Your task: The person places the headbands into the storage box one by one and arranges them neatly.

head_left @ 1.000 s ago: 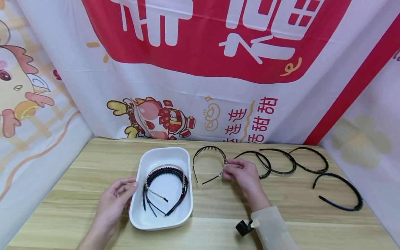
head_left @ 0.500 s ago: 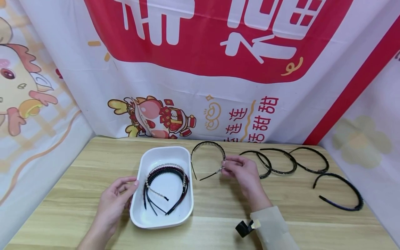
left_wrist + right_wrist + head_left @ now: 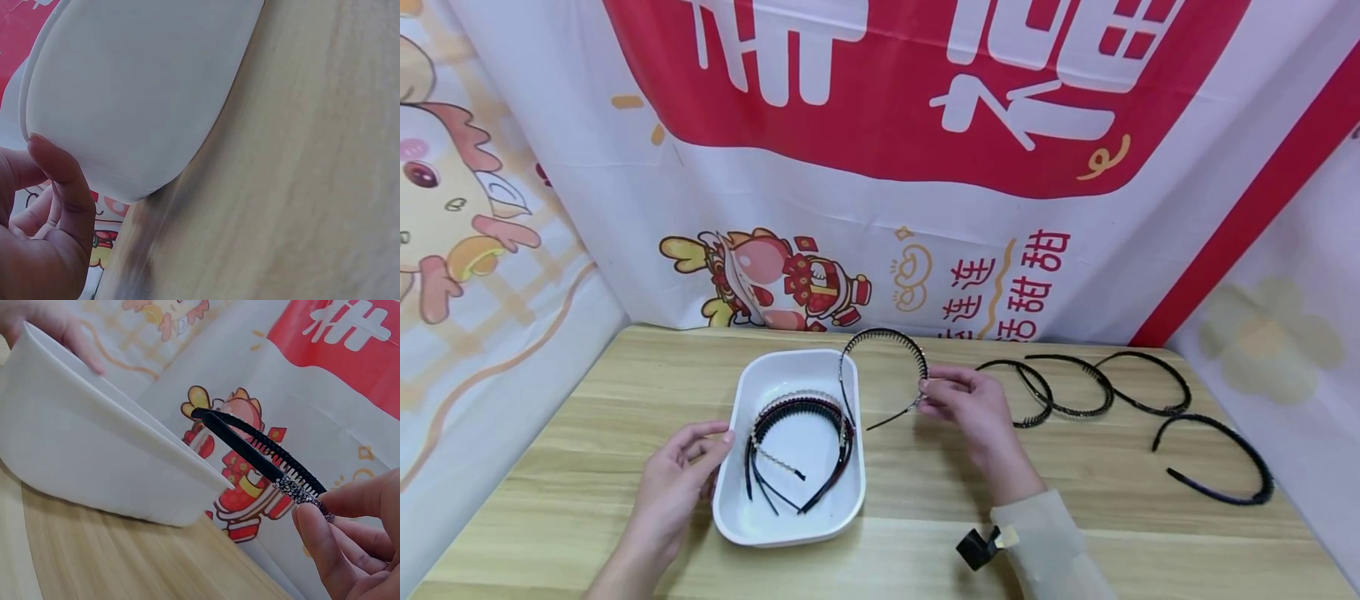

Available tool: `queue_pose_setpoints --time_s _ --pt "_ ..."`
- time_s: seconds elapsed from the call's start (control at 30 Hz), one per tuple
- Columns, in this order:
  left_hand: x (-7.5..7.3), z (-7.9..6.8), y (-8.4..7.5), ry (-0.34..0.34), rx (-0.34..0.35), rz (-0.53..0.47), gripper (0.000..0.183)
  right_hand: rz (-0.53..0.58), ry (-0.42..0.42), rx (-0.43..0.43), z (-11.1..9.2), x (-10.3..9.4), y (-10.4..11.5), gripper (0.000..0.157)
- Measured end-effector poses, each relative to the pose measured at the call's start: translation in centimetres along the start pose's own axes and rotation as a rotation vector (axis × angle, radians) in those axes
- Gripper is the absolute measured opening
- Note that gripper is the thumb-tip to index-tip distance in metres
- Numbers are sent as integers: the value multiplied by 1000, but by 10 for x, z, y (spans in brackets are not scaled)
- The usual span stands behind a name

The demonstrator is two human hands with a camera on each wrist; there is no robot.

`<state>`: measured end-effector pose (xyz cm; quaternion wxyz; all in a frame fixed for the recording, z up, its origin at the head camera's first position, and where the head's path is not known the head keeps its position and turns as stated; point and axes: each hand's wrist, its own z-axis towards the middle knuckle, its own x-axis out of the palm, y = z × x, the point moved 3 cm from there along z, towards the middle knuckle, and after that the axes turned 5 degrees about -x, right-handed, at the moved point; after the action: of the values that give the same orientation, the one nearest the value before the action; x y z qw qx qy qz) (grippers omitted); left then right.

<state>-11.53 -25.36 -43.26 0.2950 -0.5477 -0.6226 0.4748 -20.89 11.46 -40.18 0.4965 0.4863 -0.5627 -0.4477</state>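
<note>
My right hand [image 3: 973, 408] pinches a black toothed headband [image 3: 247, 450] at its silvery, glittery section between thumb and fingers. Raised off the table, this headband overlaps the right rim of a white plastic tub [image 3: 797, 367] in the head view. Inside the tub lie several headbands [image 3: 801, 409], black, dark red and one pale and beaded, nested together. At the tub's left side, my left hand [image 3: 677, 475] holds the rim, thumb tip on the edge and the other fingers bent near the wall. The left wrist view shows the tub's outer wall [image 3: 137, 87] close up.
To the right on the wooden table [image 3: 1112, 533] lie several more black headbands, some overlapping in a row at the back, and one separate headband [image 3: 1264, 467] near the right edge. A printed cloth [image 3: 880, 217] hangs behind the table.
My right hand has lifted the headband and moved it left, from beside the tub to over its right rim. The left hand and tub have stayed nearly still.
</note>
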Motion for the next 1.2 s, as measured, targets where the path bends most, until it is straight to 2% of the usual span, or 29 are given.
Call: queue_pose_setpoints --time_s 0.43,0.73,1.2 --pt "2 2 0 2 6 -7 38 -16 79 -16 -3 39 3 30" --pt "3 2 0 2 4 -3 38 -177 198 -28 -3 67 4 26" --pt "2 2 0 0 9 -15 35 -214 236 12 -5 86 3 27"
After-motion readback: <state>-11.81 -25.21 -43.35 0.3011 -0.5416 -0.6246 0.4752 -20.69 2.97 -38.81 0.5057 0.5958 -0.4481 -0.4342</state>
